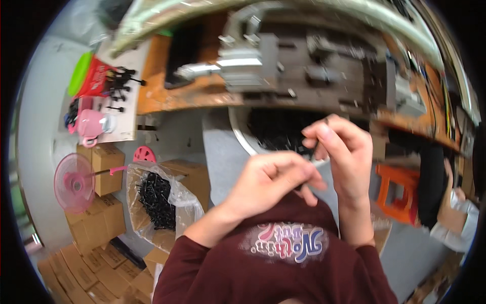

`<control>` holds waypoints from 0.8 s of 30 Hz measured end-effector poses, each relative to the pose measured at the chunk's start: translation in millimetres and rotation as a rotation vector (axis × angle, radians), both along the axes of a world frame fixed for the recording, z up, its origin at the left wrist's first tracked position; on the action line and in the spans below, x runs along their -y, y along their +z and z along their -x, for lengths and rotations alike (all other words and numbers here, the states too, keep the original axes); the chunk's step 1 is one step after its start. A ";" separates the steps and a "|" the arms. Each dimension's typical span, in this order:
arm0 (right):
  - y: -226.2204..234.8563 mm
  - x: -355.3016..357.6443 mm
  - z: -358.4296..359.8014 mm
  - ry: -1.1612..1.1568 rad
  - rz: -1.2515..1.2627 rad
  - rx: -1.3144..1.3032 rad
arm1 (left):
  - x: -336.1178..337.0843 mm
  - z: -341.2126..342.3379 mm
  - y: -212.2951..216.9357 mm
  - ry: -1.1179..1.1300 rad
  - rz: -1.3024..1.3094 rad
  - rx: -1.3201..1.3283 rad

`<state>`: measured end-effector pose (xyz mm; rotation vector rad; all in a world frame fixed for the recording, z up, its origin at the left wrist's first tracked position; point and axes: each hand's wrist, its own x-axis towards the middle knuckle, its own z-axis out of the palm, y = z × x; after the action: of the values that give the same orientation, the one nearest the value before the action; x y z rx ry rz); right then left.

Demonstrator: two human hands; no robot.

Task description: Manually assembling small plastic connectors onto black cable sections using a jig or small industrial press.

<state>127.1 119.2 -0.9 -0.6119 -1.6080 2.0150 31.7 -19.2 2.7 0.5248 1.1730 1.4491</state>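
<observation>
right hand (pixel 340 152) is pinching a thin black part (pixel 315 150) above the metal basin (pixel 242 137), left hand (pixel 276 175) curled shut beside it, looking light, stiff, fiddly, so I'm guessing pinching mid-length is working best

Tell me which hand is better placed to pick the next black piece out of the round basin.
Right, probably. The right hand sits directly over the basin of black pieces, though it already pinches one thin dark piece; the left hand is closed, lower, nearer the body.

Basin (pixel 243 137) lies beyond both hands; bag (pixel 157 202) left, stool (pixel 400 192) right.
</observation>
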 end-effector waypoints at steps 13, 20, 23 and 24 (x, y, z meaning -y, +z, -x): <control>60.2 -179.8 -28.6 -0.406 -0.009 -0.913 | 3.5 -10.0 11.2 0.103 -0.314 -0.850; 24.4 -22.2 -3.4 -0.455 -0.503 -0.446 | -28.8 281.6 179.8 0.957 0.039 -2.477; 10.1 -21.3 -19.0 -0.446 -0.422 -0.401 | -18.0 377.9 221.4 1.261 -0.007 -1.439; 4.1 -21.3 -27.3 -0.481 -0.442 -0.382 | -17.7 331.0 211.6 1.196 -0.232 -1.246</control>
<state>154.4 140.5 3.1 -0.3685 -1.4349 1.2815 -299.3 -1.5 214.2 1.0460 2.5938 2.3558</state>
